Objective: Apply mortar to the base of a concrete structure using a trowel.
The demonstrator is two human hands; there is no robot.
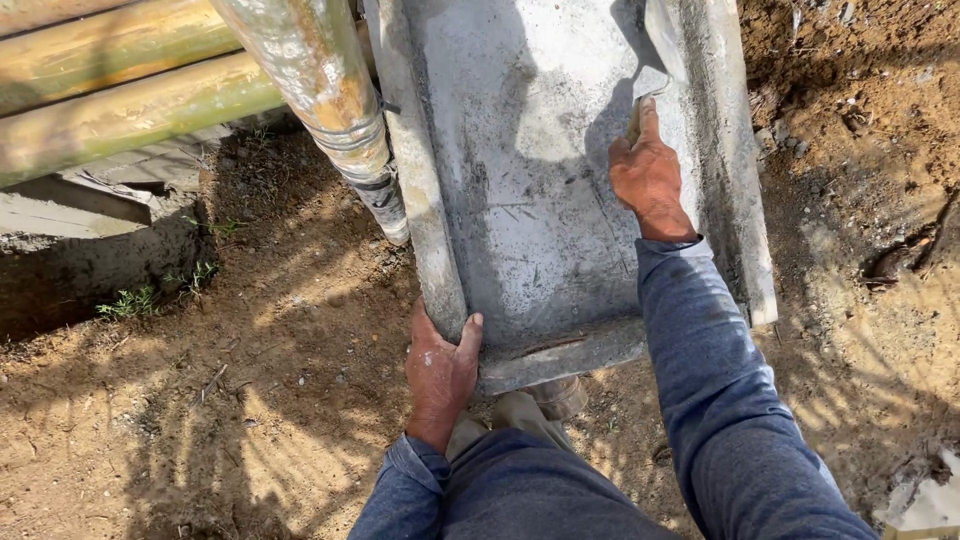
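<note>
A long grey cement-coated form [520, 200] with raised side rims lies on the dirt and runs away from me. My left hand [440, 365] grips its near left corner, thumb over the rim. My right hand [648, 175] reaches over the smooth wet surface and is closed on the handle of a small trowel [648, 85], whose flat blade rests against the inside of the right rim. Both arms wear blue long sleeves. My knee and a shoe [560, 397] show just below the form's near end.
Several bamboo poles [130, 80] lie at the upper left, and one slants down beside the form's left rim [330, 90]. Loose brown dirt [200, 400] surrounds everything, with small weeds at left and rough clods at right.
</note>
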